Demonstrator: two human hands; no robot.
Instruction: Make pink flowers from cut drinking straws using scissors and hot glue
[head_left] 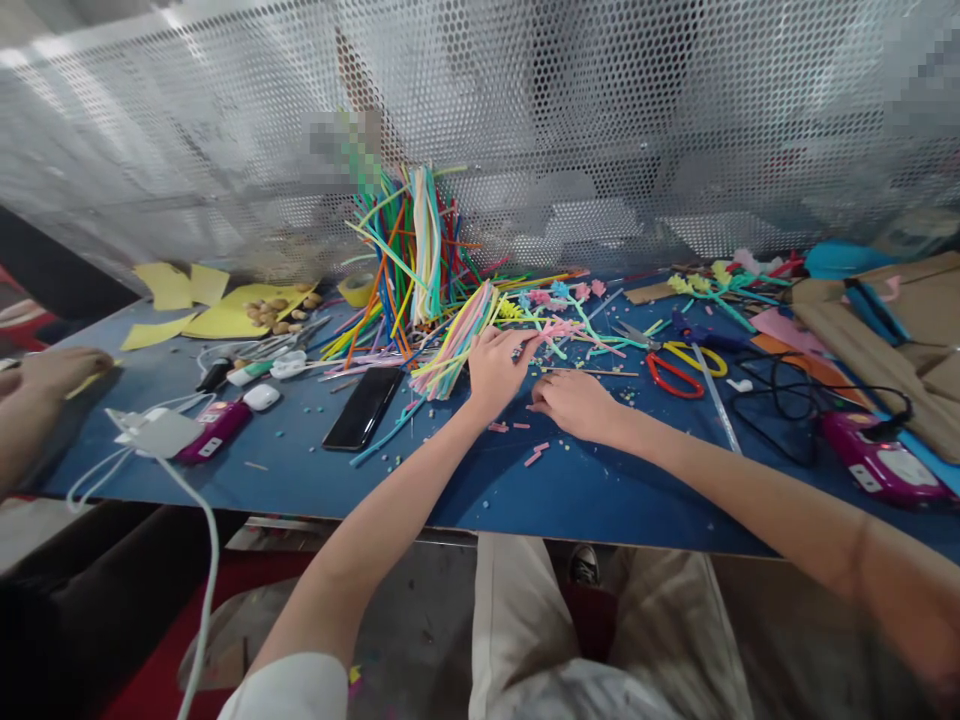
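Pale beige trousers [514, 610] lie closest, below the front edge of a long, flat blue bench [450, 490]. On it, at the fingertips of the person's left grip [495, 365], is a fuzzy pink chenille-stem piece [564, 328]. Its long axis runs roughly sideways, along the bench, and it points right, away from those fingertips. They are drawn together, though I cannot tell whether they grasp it. The right grip [576, 402] sits low over the bench, fingers curled; what they hold, if anything, is hidden from me. Just left of the left grip, a bundle of pastel chenille stems [457, 345] slants from near left to far right.

Tiny bits and short pink cuttings [537, 455] litter the blue surface. A black smartphone [364, 408] lies to the left, scissors with red and yellow handle loops [679, 393] to the right. Behind rises a silver perforated metal screen [487, 90]; another person's forearm [34, 405] reaches in at far left.

Soft and bushy, the pink piece has short, knobby branches.
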